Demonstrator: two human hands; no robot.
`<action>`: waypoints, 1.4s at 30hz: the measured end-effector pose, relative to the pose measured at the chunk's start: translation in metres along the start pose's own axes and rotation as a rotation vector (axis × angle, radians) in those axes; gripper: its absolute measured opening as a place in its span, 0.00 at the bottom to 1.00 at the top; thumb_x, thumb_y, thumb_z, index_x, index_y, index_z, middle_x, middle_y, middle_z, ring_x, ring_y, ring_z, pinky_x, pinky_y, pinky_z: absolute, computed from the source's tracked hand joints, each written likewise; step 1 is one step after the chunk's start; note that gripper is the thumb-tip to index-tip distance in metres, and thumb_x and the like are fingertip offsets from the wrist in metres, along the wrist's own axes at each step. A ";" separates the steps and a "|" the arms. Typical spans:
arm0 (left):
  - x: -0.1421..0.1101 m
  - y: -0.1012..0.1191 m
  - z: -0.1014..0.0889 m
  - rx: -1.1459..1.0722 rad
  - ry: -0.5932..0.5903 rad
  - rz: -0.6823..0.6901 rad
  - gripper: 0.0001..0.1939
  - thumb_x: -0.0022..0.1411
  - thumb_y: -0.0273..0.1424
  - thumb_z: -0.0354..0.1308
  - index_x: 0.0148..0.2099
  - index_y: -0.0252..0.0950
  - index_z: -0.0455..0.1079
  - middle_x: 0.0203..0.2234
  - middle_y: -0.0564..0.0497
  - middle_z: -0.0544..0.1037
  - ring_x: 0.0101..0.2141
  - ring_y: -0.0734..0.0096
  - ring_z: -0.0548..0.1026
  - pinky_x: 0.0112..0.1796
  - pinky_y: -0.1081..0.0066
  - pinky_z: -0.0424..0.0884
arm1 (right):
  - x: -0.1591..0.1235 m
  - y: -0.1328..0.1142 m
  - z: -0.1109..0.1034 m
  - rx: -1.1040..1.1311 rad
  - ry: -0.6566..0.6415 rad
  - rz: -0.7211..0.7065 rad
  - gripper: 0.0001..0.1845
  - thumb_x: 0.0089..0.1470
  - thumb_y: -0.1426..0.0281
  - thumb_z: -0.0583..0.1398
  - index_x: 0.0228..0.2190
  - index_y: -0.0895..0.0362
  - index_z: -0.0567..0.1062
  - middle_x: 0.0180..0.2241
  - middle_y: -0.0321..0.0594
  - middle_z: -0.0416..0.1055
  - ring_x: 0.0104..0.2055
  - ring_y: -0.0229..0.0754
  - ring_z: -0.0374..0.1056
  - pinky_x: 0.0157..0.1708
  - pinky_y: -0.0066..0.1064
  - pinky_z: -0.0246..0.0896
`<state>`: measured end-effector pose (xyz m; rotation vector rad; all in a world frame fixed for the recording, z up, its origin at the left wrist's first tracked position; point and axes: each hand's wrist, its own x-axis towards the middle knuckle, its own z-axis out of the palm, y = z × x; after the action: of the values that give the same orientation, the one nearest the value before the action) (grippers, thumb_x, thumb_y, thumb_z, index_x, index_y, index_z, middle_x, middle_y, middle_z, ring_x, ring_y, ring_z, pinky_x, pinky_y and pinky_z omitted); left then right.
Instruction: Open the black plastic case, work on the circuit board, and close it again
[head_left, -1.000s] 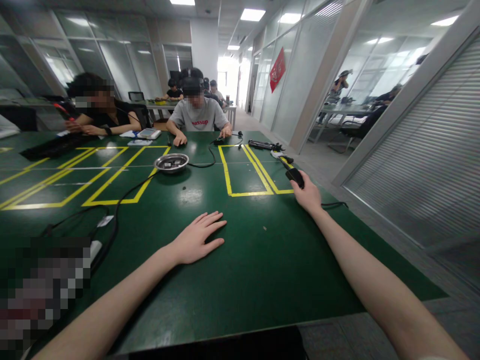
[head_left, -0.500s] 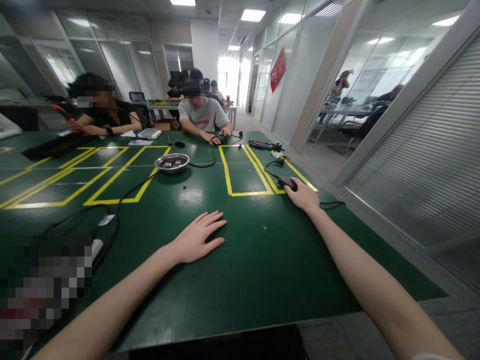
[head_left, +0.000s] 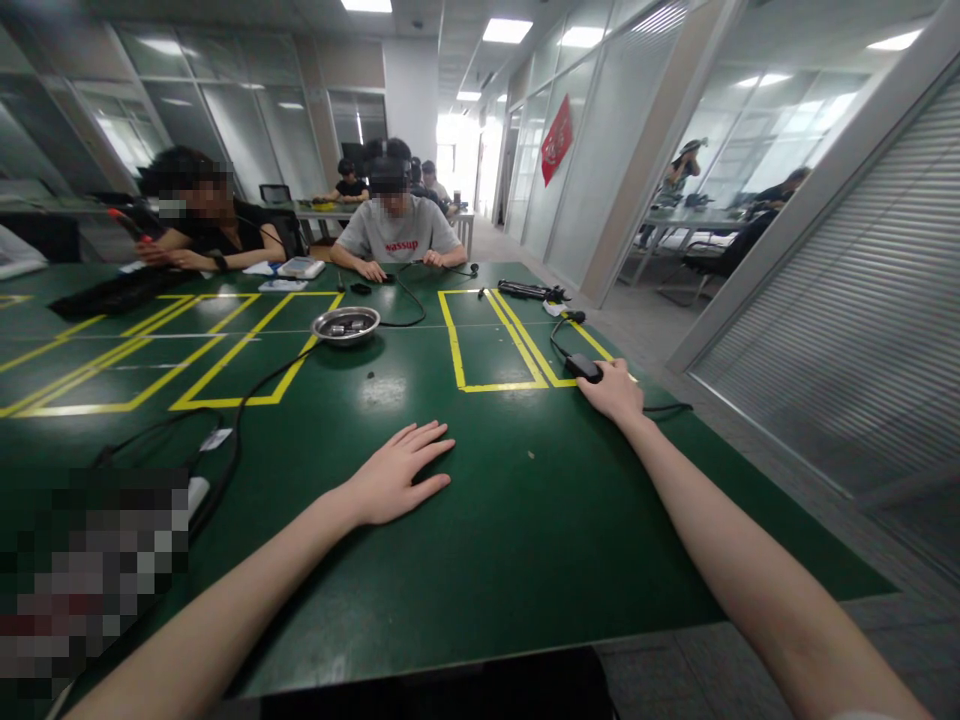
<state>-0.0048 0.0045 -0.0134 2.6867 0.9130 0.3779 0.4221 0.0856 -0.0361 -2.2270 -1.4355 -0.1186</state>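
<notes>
blurred patch (head_left: 97,570): fills lower left corner, pixelated, cannot tell contents
dark item (head_left: 112,290): on desk (head_left: 480,560), in front of left person (head_left: 251,238)
left tape boxes (head_left: 225,405): yellow, stuck on desk, partly slanted
white tag (head_left: 216,440): on desk, just beside black cable (head_left: 238,420)
black cable: curves from near bowl down toward blurred patch
bowl (head_left: 346,326): metal, upright on desk, small metal parts inside
left hand (head_left: 394,475): palm down on desk, fingers open and slightly spread, thumb apart, holding nothing; well apart from adapter (head_left: 583,368)
gray-shirt person (head_left: 405,235): seated across desk, headset on, both hands at far edge, near a thin cable
right tape boxes (head_left: 504,387): two side by side, yellow
tripod-like item (head_left: 532,291): black, lying beyond right tape boxes
adapter: black, inside rightmost box, close to its near line, left end exposed, right end under right fingers
plug (head_left: 576,317): black, beyond adapter, joined by looping cord
right hand (head_left: 615,390): fingers closed over adapter's right end
second cord (head_left: 669,407): emerging right of right wrist
</notes>
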 end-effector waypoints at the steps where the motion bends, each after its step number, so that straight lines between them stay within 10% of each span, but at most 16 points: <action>1: 0.000 0.000 0.000 -0.003 0.004 0.002 0.27 0.76 0.45 0.52 0.71 0.43 0.62 0.72 0.43 0.60 0.71 0.56 0.57 0.70 0.48 0.53 | 0.000 0.001 -0.001 0.017 0.004 -0.011 0.29 0.54 0.56 0.62 0.55 0.53 0.77 0.54 0.49 0.70 0.49 0.53 0.74 0.48 0.41 0.70; 19: 0.001 -0.002 0.000 -0.017 0.002 -0.003 0.27 0.75 0.45 0.52 0.71 0.43 0.62 0.72 0.43 0.60 0.71 0.57 0.57 0.70 0.48 0.53 | 0.007 0.003 -0.003 0.118 0.091 0.174 0.25 0.63 0.61 0.53 0.52 0.60 0.79 0.45 0.57 0.79 0.49 0.59 0.75 0.47 0.43 0.68; 24: 0.000 -0.002 0.001 -0.003 0.000 -0.009 0.28 0.76 0.46 0.51 0.71 0.44 0.62 0.72 0.44 0.60 0.71 0.57 0.57 0.70 0.49 0.52 | 0.004 0.000 -0.002 0.107 0.117 0.148 0.29 0.63 0.58 0.56 0.60 0.58 0.72 0.52 0.56 0.76 0.52 0.58 0.73 0.50 0.44 0.68; 32: 0.001 -0.001 0.001 0.001 -0.017 -0.016 0.28 0.76 0.47 0.50 0.71 0.42 0.62 0.72 0.43 0.59 0.72 0.57 0.56 0.70 0.49 0.52 | -0.003 -0.009 -0.015 0.010 0.031 0.035 0.22 0.57 0.51 0.62 0.40 0.55 0.83 0.48 0.50 0.75 0.47 0.55 0.74 0.44 0.40 0.69; 42: 0.002 -0.001 0.001 0.004 -0.024 -0.023 0.29 0.76 0.47 0.50 0.71 0.40 0.62 0.72 0.43 0.59 0.72 0.57 0.56 0.71 0.50 0.51 | -0.002 -0.011 -0.016 0.002 0.075 -0.005 0.30 0.49 0.46 0.66 0.42 0.57 0.84 0.42 0.50 0.75 0.42 0.54 0.74 0.42 0.40 0.69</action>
<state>-0.0037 0.0059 -0.0143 2.6761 0.9376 0.3388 0.4147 0.0800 -0.0188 -2.1934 -1.4011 -0.2007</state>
